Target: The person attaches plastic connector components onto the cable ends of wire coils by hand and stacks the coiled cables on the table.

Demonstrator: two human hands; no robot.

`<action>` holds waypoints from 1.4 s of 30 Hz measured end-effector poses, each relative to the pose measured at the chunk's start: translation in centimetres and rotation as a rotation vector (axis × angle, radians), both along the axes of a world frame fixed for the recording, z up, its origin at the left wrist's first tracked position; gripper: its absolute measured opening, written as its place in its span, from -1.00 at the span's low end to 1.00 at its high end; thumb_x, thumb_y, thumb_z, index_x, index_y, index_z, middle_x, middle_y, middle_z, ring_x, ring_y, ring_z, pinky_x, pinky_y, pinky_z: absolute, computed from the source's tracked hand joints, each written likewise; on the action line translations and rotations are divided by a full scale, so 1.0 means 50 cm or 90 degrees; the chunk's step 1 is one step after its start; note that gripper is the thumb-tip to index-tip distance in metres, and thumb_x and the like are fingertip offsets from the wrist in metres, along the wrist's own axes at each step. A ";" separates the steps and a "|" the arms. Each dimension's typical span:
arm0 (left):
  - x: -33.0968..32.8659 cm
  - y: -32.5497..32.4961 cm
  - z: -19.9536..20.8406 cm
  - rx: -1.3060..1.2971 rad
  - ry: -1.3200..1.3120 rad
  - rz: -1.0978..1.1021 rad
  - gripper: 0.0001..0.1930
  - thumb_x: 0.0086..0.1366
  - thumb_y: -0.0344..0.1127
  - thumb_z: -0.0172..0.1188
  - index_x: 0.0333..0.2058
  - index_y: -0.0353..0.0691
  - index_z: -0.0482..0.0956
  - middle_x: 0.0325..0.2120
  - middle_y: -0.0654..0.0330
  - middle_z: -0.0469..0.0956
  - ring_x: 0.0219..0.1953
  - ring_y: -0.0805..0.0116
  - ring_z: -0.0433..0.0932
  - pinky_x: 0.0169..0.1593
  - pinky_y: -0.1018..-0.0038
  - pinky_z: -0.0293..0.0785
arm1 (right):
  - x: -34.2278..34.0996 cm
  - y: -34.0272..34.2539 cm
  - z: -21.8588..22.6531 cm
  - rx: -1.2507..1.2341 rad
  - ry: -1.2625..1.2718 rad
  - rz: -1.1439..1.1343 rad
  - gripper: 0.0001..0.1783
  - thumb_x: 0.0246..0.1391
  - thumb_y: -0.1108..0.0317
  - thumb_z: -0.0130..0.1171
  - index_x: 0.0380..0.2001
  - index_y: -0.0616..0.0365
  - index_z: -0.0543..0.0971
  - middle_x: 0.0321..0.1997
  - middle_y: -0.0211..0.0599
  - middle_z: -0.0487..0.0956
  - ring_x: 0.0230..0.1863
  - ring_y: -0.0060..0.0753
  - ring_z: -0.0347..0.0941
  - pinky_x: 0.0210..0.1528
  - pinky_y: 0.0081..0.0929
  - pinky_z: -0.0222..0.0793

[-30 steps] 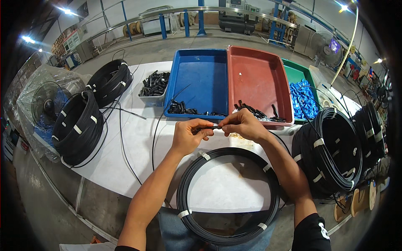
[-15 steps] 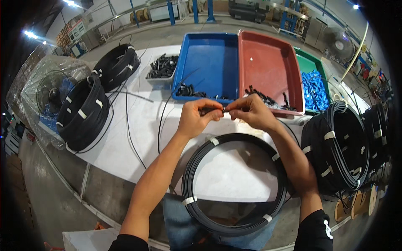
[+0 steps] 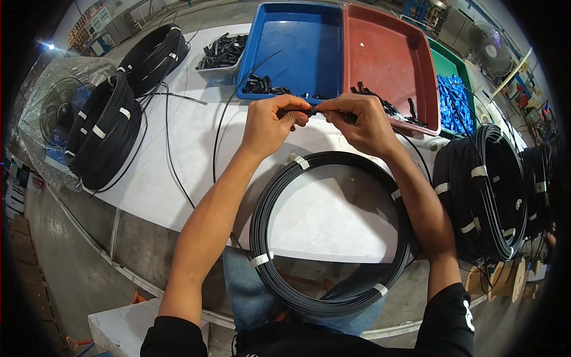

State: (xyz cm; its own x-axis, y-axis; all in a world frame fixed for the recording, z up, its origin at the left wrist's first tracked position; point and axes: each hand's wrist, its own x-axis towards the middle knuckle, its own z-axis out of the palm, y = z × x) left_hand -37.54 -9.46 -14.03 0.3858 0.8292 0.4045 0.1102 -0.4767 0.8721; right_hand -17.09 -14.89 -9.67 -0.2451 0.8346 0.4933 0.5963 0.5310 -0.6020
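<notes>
Since the earlier view, left hand [image 3: 270,122] and right hand [image 3: 363,122] sit nearer, still pinching a thin black cable end [image 3: 314,111] above the taped coil [image 3: 333,232]. Blue tray [image 3: 297,47] and red tray [image 3: 389,59] lie just beyond.

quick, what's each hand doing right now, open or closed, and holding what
Left hand: closed, pinching a small black connector at the cable end.
Right hand: closed, fingers pinched on the thin black cable right beside the connector.
</notes>
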 end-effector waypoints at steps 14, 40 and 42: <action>0.007 -0.002 -0.002 0.035 -0.035 0.020 -0.85 0.28 -0.57 0.23 -0.19 -0.34 0.67 -0.42 0.19 0.70 -0.37 0.50 0.67 -0.35 0.61 0.59 | -0.002 0.001 0.004 0.088 -0.055 -0.016 -0.84 0.05 0.51 0.24 -0.27 0.22 0.71 -0.34 -0.13 0.68 -0.49 -0.26 0.57 -0.41 -0.42 0.47; 0.000 -0.006 0.004 0.133 -0.044 0.059 -0.78 0.21 -0.70 0.15 -0.22 -0.36 0.67 -0.43 0.17 0.70 -0.38 0.49 0.68 -0.27 0.58 0.61 | -0.010 -0.005 -0.009 0.146 -0.034 -0.031 -0.83 0.01 0.54 0.25 -0.28 0.19 0.70 -0.39 -0.16 0.66 -0.43 -0.14 0.61 -0.37 -0.34 0.50; -0.001 -0.010 0.007 0.132 -0.039 0.064 -0.79 0.22 -0.69 0.16 -0.22 -0.36 0.67 -0.42 0.17 0.70 -0.38 0.49 0.68 -0.27 0.58 0.61 | -0.012 -0.006 -0.009 0.151 -0.032 -0.030 -0.83 0.01 0.54 0.25 -0.29 0.19 0.70 -0.39 -0.16 0.66 -0.44 -0.13 0.61 -0.37 -0.34 0.50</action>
State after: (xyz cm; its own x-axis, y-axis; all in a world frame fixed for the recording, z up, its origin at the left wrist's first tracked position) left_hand -37.60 -9.94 -13.67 0.2747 0.7594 0.5898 0.1168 -0.6352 0.7635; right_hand -17.68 -15.21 -10.12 -0.2383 0.7081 0.6646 0.6501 0.6247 -0.4325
